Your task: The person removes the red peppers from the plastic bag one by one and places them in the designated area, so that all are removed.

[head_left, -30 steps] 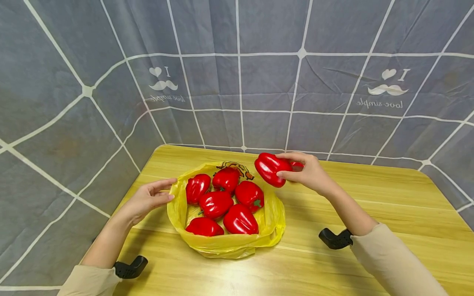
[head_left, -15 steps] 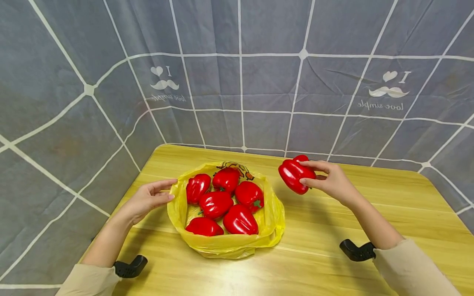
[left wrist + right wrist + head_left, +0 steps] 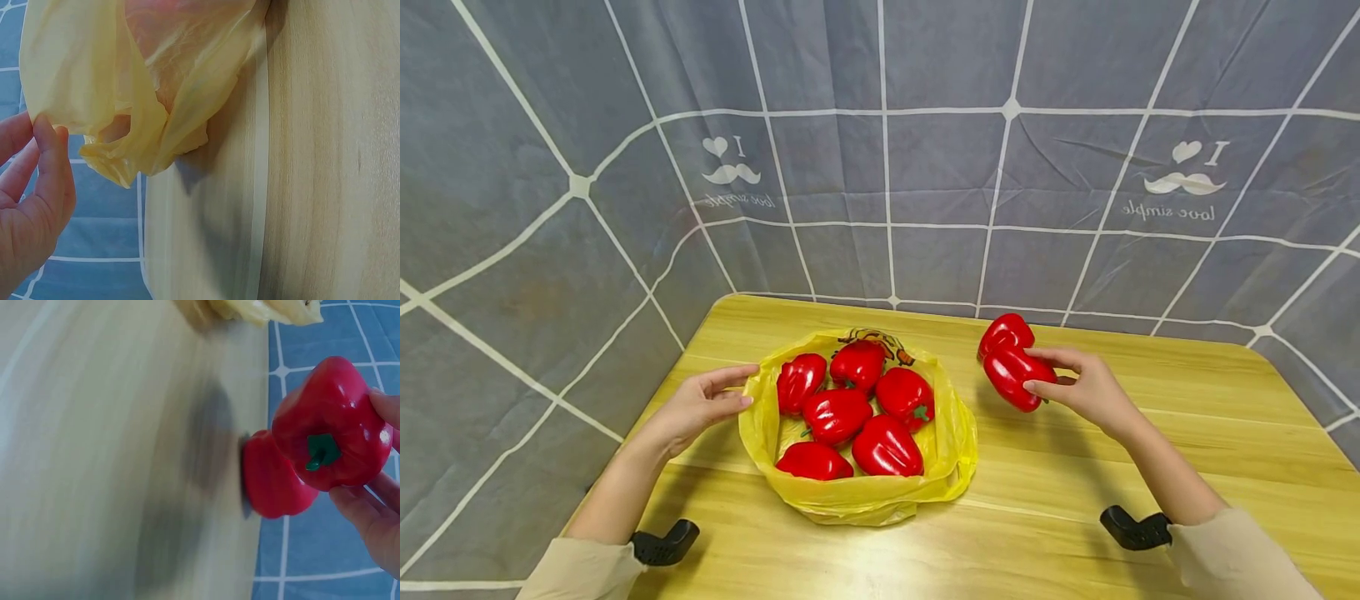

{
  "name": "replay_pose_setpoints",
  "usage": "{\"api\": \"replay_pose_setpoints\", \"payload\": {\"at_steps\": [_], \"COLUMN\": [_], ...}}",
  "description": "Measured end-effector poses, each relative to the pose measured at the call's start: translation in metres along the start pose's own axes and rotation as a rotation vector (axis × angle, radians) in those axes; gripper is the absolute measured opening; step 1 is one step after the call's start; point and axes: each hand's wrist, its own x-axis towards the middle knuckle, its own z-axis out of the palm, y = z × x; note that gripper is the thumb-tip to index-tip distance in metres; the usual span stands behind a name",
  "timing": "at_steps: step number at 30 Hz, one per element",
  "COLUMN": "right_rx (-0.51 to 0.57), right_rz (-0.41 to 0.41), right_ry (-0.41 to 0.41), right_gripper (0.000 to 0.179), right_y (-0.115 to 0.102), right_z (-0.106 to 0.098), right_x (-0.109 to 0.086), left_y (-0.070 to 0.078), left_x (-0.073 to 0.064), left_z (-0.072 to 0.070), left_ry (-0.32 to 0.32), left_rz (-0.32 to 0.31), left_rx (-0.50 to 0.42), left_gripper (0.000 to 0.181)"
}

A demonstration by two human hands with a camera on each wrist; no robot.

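My right hand (image 3: pixel 1093 393) holds a glossy red bell pepper (image 3: pixel 1017 377) between thumb and fingers, to the right of the bag. In the right wrist view this pepper shows its green stem, raised off the table with its shadow below. Just behind it, a second red bell pepper (image 3: pixel 1004 330) lies on the table, partly hidden. A yellow plastic bag (image 3: pixel 957 433) stands wide-mouthed at the centre with several red bell peppers (image 3: pixel 838 414) inside. At its left rim, my left hand (image 3: pixel 696 408) pinches the thin plastic (image 3: pixel 75 62) with its fingertips.
The light wooden table (image 3: pixel 1187 433) runs back to a grey-blue curtain (image 3: pixel 940 167) with white grid lines, which also hangs along the left side. Black wrist mounts (image 3: pixel 666 543) sit at both sleeves.
My right hand carried the held pepper right, away from above the bag's edge, then lowered it slightly in front of the pepper on the table. The left hand and bag stayed put.
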Motion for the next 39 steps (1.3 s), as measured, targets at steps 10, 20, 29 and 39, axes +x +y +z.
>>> {"api": "replay_pose_setpoints", "payload": {"at_steps": [10, 20, 29, 39], "right_rx": [-0.023, -0.078, -0.078, -0.101], "right_rz": [0.041, 0.081, 0.113, 0.154], "right_ry": [0.022, 0.065, 0.113, 0.168], "right_gripper": [0.051, 0.050, 0.049, 0.053], "right_y": [0.020, 0.039, 0.052, 0.061], "right_z": [0.000, -0.005, -0.008, -0.013], "right_x": [-0.010, -0.018, -0.024, -0.025], "left_y": [-0.003, -0.003, -0.001, 0.001], "left_x": [0.001, 0.001, 0.000, -0.001], "left_z": [0.000, -0.001, 0.001, 0.002], "left_ry": [-0.008, -0.012, -0.002, 0.000], "left_rz": [0.002, 0.009, 0.010, 0.015], "left_rx": [-0.010, -0.001, 0.014, 0.030], "left_gripper": [0.057, 0.056, 0.055, 0.055]}}
